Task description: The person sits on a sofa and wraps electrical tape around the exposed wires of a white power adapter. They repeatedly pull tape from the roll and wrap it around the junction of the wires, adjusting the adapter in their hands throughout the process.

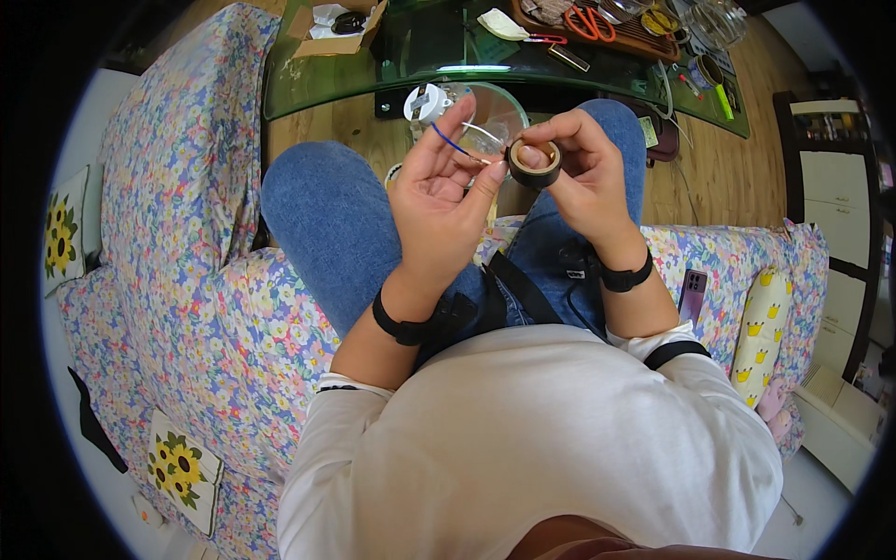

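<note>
Above my lap, my left hand [437,207] is closed, pinching a thin blue wire [451,141] near its bare, copper-coloured end. A white wire [483,133] runs close to the same spot. Just beyond my left fingers is a white round fitting [425,104], which the wires seem to come from; my fingers partly hide it. My right hand [590,177] grips a roll of black tape [536,179], with a finger in its tan core. The roll's edge is right by the wire end, where the two hands nearly meet.
Ahead stands a green glass table [341,91] bearing a cardboard box [338,39], orange-handled scissors [591,23] and a wooden tray [644,42]. A clear bin [513,105] sits below my hands. On the floral sofa [191,121], a phone [692,295] lies to my right beside a yellow-patterned bolster [763,331].
</note>
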Action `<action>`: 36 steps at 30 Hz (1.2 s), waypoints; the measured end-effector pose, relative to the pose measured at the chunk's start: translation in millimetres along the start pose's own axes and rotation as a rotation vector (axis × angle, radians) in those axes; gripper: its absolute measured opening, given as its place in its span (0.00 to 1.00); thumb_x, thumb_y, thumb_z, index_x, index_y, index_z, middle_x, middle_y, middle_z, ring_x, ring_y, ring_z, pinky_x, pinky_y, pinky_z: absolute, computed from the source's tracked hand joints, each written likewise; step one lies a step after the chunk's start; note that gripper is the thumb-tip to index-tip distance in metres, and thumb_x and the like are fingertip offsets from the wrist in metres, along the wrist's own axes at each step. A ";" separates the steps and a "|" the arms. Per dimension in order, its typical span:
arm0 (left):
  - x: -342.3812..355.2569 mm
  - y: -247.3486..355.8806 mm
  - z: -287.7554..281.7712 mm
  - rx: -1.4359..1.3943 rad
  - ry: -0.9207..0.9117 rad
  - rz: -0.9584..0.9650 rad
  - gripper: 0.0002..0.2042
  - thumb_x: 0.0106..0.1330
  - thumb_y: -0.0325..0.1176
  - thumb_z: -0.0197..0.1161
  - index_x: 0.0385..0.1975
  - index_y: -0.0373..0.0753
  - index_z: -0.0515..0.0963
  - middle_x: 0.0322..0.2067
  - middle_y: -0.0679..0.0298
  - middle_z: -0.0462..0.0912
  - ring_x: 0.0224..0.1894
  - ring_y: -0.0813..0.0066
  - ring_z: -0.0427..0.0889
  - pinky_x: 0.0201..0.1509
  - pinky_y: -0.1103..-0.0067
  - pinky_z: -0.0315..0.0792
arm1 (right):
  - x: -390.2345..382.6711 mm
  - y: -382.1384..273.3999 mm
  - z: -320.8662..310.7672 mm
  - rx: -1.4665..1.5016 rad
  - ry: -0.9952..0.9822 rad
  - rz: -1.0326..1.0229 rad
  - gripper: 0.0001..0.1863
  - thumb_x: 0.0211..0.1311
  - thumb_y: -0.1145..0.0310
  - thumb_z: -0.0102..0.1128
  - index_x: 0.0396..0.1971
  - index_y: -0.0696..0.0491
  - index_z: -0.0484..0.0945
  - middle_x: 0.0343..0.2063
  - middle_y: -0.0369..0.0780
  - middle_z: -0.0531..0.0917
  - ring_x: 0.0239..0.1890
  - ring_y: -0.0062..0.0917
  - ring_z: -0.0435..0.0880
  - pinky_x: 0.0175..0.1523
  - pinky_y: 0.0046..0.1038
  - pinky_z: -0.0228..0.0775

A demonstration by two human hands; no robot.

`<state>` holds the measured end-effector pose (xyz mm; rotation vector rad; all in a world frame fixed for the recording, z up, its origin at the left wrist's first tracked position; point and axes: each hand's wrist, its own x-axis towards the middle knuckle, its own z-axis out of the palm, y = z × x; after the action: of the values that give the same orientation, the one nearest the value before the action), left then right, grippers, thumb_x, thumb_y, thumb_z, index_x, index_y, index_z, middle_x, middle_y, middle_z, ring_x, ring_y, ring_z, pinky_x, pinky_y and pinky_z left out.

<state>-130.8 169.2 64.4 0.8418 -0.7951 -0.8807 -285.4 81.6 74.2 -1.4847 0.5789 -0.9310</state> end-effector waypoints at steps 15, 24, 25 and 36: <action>-4.2 6.1 -2.6 -0.075 -0.096 -0.059 0.36 0.65 0.13 0.67 0.73 0.27 0.62 0.72 0.44 0.68 0.59 0.72 0.81 0.59 0.77 0.80 | 5.9 -5.7 -3.1 0.151 0.064 -0.006 0.11 0.68 0.75 0.70 0.47 0.58 0.80 0.45 0.41 0.87 0.48 0.21 0.88 0.54 0.23 0.81; -8.1 -2.5 4.1 0.041 0.072 0.061 0.35 0.64 0.11 0.66 0.72 0.25 0.61 0.73 0.42 0.65 0.56 0.71 0.83 0.62 0.76 0.80 | 0.8 -1.4 17.3 0.357 0.292 0.264 0.24 0.66 0.77 0.69 0.60 0.60 0.73 0.50 0.42 0.80 0.50 0.24 0.86 0.57 0.28 0.84; -8.1 -3.0 4.5 0.058 0.095 0.063 0.35 0.64 0.11 0.66 0.73 0.25 0.61 0.73 0.42 0.65 0.56 0.71 0.84 0.62 0.76 0.80 | -1.4 -4.0 19.4 0.337 0.275 0.245 0.24 0.65 0.78 0.69 0.59 0.61 0.74 0.51 0.42 0.79 0.51 0.25 0.86 0.57 0.28 0.84; -10.9 -6.8 2.8 0.351 0.072 0.160 0.33 0.67 0.12 0.66 0.72 0.25 0.62 0.68 0.45 0.73 0.54 0.72 0.86 0.55 0.80 0.83 | -9.3 -19.1 42.5 0.186 0.238 0.168 0.12 0.65 0.78 0.73 0.45 0.65 0.84 0.41 0.43 0.90 0.41 0.21 0.89 0.49 0.21 0.84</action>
<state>-139.9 175.5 57.2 1.0945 -0.9550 -0.5731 -258.9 116.2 93.0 -1.1491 0.7565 -1.0078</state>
